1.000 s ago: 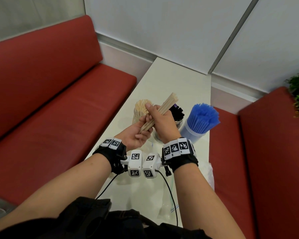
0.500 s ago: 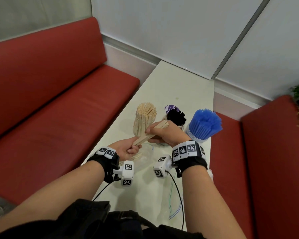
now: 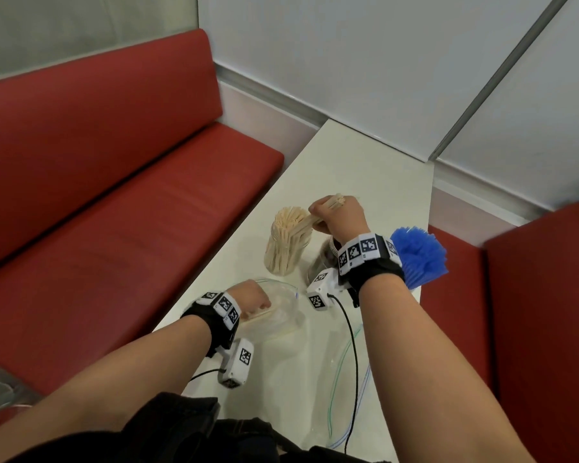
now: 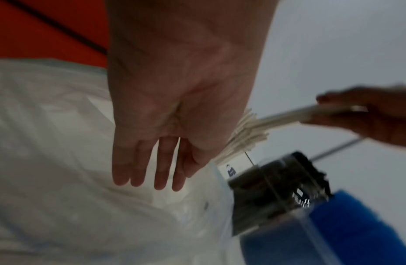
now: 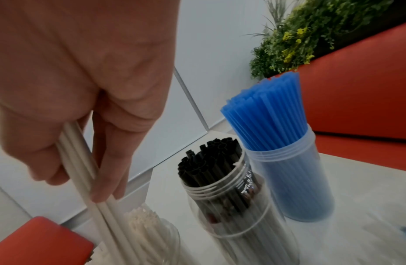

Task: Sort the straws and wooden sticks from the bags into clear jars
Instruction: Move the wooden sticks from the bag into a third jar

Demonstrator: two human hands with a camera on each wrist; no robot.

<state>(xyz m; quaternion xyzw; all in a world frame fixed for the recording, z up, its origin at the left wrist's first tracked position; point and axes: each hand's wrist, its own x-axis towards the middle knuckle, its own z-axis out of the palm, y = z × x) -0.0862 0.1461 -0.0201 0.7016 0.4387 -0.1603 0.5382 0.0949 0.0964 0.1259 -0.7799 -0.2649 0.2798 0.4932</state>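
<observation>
So the right hand (image 3: 340,215) is pinching a small bundle of wooden sticks (image 5: 83,166) between thumb and fingers, with the lower ends angled down into the stick jar (image 3: 286,248) just below and to its left. That jar is already packed pretty full. The left hand (image 4: 174,107) is down near the body with its fingers straight and together, reaching into the clear bag (image 3: 281,312), which still holds some sticks (they look pale and flat through the plastic, hard to count).

Just right of the stick-holding hand sits the black straw jar (image 5: 222,181), and beyond that the blue straw jar (image 5: 288,175), both looking well filled.

What I'd worry about: the stick jar is crowded, so the new ends could catch on the tops of the ones already standing there and splay out over the rim instead of sliding in. Pushing harder at that slant might tip the jar toward the left hand, or nudge it into the black straw jar. Also the right wrist hovers right over the black straws, so a careless drop of the forearm could knock that one.
</observation>
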